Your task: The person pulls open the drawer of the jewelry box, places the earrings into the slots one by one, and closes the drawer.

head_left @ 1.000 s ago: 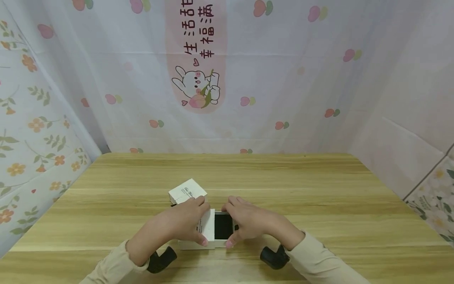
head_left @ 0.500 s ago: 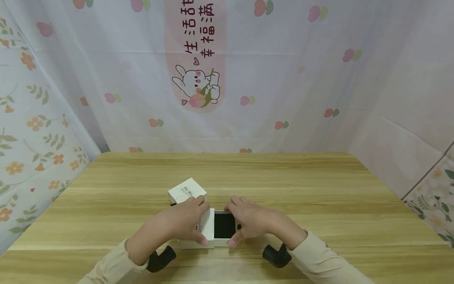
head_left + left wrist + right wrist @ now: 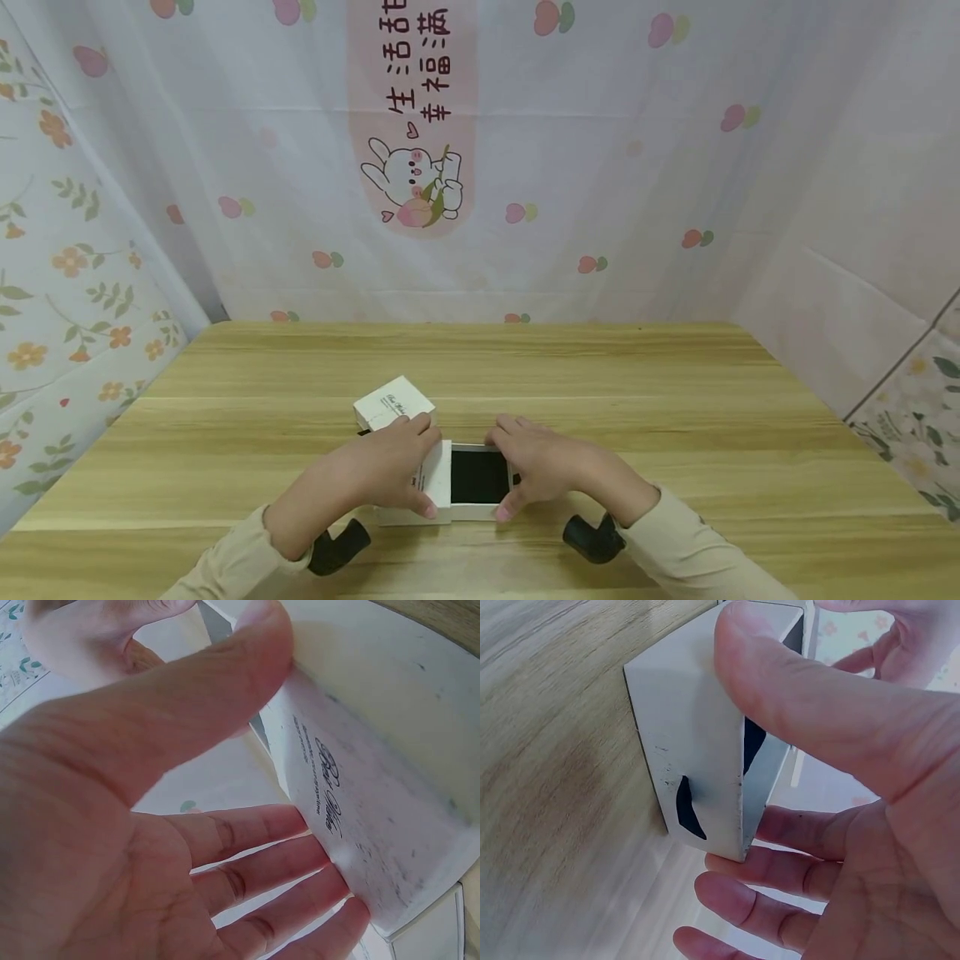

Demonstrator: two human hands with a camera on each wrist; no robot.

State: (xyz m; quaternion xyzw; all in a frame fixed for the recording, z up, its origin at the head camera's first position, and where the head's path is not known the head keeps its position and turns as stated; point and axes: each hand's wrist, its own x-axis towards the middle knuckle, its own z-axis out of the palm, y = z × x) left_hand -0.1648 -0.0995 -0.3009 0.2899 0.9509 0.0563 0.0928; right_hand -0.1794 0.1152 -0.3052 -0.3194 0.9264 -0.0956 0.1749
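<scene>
A white drawer-style gift box lies on the wooden table, its tray (image 3: 477,512) partly out of the sleeve (image 3: 441,487) on the right side. Black lining (image 3: 480,478) shows inside the tray. My left hand (image 3: 386,468) grips the sleeve, thumb on the near side and fingers on the far side; in the left wrist view the sleeve (image 3: 375,817) carries dark script lettering. With thumb and fingers on opposite sides, my right hand (image 3: 546,463) holds the tray's outer end. A black ribbon tab (image 3: 688,811) pokes from that end in the right wrist view.
Just behind my left hand sits a second white box (image 3: 393,400) with similar lettering. The wooden table (image 3: 637,392) extends to both sides and back to a patterned curtain (image 3: 570,167). Black curved pieces (image 3: 594,538) show under both wrists.
The tray has slid further right out of the sleeve with my right hand, and more black lining shows. My left hand keeps the sleeve nearly in place.
</scene>
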